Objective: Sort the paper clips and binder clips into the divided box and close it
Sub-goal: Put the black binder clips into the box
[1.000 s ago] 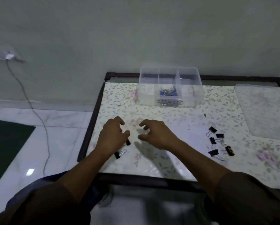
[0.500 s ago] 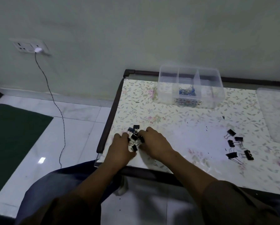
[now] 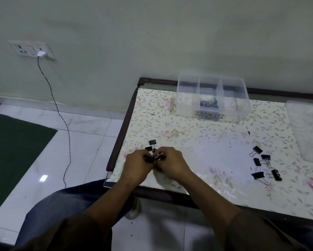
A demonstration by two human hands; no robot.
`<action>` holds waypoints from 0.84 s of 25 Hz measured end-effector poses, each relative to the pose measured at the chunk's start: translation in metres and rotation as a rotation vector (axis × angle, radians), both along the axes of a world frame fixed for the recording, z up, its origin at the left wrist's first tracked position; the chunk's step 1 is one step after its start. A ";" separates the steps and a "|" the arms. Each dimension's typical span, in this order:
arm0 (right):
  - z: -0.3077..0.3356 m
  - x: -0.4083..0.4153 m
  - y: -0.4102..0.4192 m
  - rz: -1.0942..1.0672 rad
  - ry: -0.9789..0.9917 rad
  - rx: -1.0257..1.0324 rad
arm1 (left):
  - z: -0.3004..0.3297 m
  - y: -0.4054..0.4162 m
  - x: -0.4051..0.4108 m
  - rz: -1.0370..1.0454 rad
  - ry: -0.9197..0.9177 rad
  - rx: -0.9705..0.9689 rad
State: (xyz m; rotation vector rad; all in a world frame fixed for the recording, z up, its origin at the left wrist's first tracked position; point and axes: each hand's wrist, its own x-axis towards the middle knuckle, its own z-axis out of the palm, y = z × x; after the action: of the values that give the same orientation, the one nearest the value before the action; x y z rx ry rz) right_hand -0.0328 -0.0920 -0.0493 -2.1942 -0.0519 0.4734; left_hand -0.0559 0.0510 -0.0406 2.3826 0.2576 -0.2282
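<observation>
My left hand [image 3: 137,166] and my right hand [image 3: 171,163] meet near the table's front left corner, fingers curled around a small cluster of black binder clips [image 3: 153,159]. Two more black clips [image 3: 151,144] lie just beyond my fingertips. A second group of several binder clips [image 3: 264,164] is scattered on the right of the table. The clear divided box [image 3: 212,98] stands open at the back, with blue paper clips [image 3: 208,103] in its middle compartment. Its clear lid [image 3: 308,131] lies flat at the far right.
The floral-covered table [image 3: 197,134] has a dark frame and its left edge is close to my hands. On the left are a white tiled floor, a dark green mat [image 3: 12,153], and a cable [image 3: 61,115] hanging from a wall socket [image 3: 32,50].
Both hands have drawn together and closed around the left cluster of binder clips, gathering them tighter. My view has shifted left, so the box and right-hand clips sit further right.
</observation>
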 end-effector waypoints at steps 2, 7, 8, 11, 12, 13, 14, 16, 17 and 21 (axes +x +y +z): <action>0.000 -0.001 -0.005 -0.030 0.040 0.057 | 0.002 0.000 -0.001 -0.005 -0.004 -0.043; 0.016 0.000 -0.024 -0.033 -0.028 0.108 | 0.014 -0.009 0.005 0.018 -0.018 -0.157; 0.022 0.003 -0.028 -0.039 -0.052 0.121 | 0.019 -0.013 0.009 0.015 -0.028 -0.183; 0.049 0.025 -0.042 -0.026 -0.183 0.076 | 0.040 -0.025 0.034 0.023 -0.062 -0.310; 0.060 0.038 -0.049 -0.015 -0.237 0.046 | 0.048 -0.031 0.050 0.019 -0.085 -0.337; 0.072 0.053 -0.056 -0.007 -0.285 0.020 | 0.056 -0.038 0.069 0.010 -0.113 -0.350; 0.083 0.070 -0.063 -0.009 -0.323 -0.001 | 0.063 -0.045 0.089 -0.008 -0.140 -0.373; 0.097 0.110 -0.082 -0.036 -0.370 -0.048 | 0.074 -0.064 0.133 -0.041 -0.174 -0.455; 0.101 0.129 -0.089 -0.050 -0.376 -0.068 | 0.078 -0.073 0.153 -0.044 -0.179 -0.486; 0.089 0.191 -0.110 -0.104 -0.364 -0.080 | 0.069 -0.101 0.219 -0.037 -0.104 -0.507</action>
State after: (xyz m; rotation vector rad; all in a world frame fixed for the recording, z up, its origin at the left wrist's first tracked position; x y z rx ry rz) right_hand 0.1587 -0.2015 0.0401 -2.3241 -0.1159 0.0145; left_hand 0.1632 -0.0497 0.0287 1.8896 0.0908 -0.1630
